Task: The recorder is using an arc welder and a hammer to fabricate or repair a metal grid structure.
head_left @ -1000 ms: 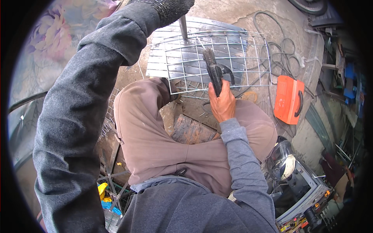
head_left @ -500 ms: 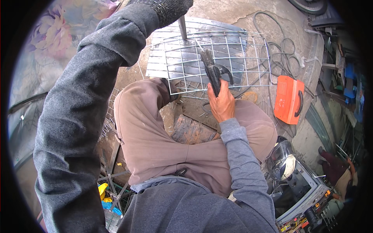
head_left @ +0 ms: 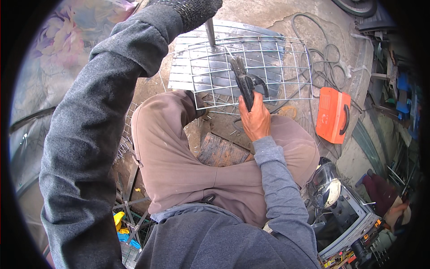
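My left hand [head_left: 195, 12], in a dark knitted glove, is closed around the upper end of a grey metal tube [head_left: 210, 32]. The tube's lower end stands on a welded wire grid [head_left: 264, 67] over grey metal sheets [head_left: 179, 71]. My bare right hand [head_left: 256, 120] grips a black welding electrode holder [head_left: 245, 85] by its handle. A thin welding rod [head_left: 230, 51] runs from the holder's jaws toward the tube's foot; I cannot tell whether its tip touches. The left fingers are partly cut off by the top edge.
An orange welding machine [head_left: 330, 117] sits at the right, near coiled dark cable [head_left: 331, 58]. A wooden block [head_left: 224, 150] lies between my legs. By my right side are a dark welding mask [head_left: 323, 179] and a tool-filled case [head_left: 358, 228]. Another person [head_left: 380, 195] shows at the lower right.
At the lower right, the other person has shifted slightly left and down. Both my hands, the tube and the electrode holder stay almost where they were.
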The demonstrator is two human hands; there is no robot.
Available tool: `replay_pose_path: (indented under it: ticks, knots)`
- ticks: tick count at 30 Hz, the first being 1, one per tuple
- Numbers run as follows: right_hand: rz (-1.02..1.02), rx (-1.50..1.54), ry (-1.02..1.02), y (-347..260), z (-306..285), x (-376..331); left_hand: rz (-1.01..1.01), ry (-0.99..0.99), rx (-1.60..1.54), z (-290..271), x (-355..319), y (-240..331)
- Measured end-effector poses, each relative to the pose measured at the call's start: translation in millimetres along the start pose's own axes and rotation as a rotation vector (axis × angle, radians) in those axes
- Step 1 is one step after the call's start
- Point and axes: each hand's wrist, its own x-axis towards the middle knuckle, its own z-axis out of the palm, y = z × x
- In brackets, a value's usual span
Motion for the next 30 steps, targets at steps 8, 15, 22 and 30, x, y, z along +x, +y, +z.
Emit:
replay_pose_path:
  ticks: [8, 15, 22, 30]
  knots:
    - [-0.036, -0.102, 0.029, 8.6, -7.9, -2.8, -0.033, -0.196, -0.151, -63.9, -6.6, 46.1]
    - [0.010, -0.075, -0.005, 7.7, -7.8, -2.5, -0.031, -0.201, -0.147, -69.0, -9.7, 48.0]
    - [0.024, -0.059, -0.031, 10.1, -7.2, -2.5, -0.031, -0.205, -0.165, -67.2, -8.7, 47.6]
    - [0.049, 0.030, 0.016, 4.1, -11.6, -2.1, -0.025, -0.146, -0.129, -56.4, -5.4, 42.4]
